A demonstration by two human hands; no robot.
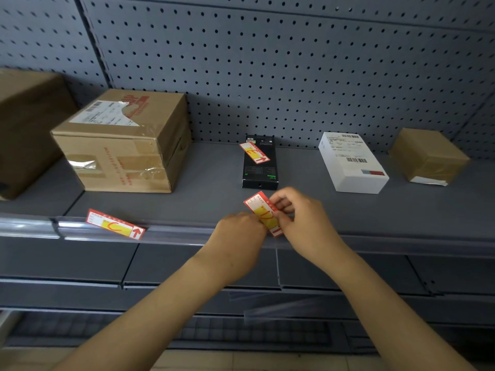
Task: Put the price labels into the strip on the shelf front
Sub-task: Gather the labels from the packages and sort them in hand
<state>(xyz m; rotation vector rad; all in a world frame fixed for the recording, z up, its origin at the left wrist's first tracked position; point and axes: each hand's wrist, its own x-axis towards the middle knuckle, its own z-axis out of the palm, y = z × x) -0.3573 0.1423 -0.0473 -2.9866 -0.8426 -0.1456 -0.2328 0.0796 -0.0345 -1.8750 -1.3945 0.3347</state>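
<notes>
A red and yellow price label (261, 210) stands tilted over the shelf's front edge, pinched between both hands. My left hand (241, 231) holds its lower left side. My right hand (300, 218) grips its right edge, and the label's bottom end touches the clear plastic strip (174, 232) on the shelf front. A second label (115, 224) sits crooked in the strip to the left. A third label (254, 152) lies on top of a black box (259, 170) further back on the shelf.
On the grey shelf (214, 194) stand a taped cardboard box (123, 140), a larger brown box (24, 124) at far left, a white box (351, 162) and a small brown parcel (428, 156) at right. Pegboard (267, 62) forms the back wall. Lower shelves lie beneath.
</notes>
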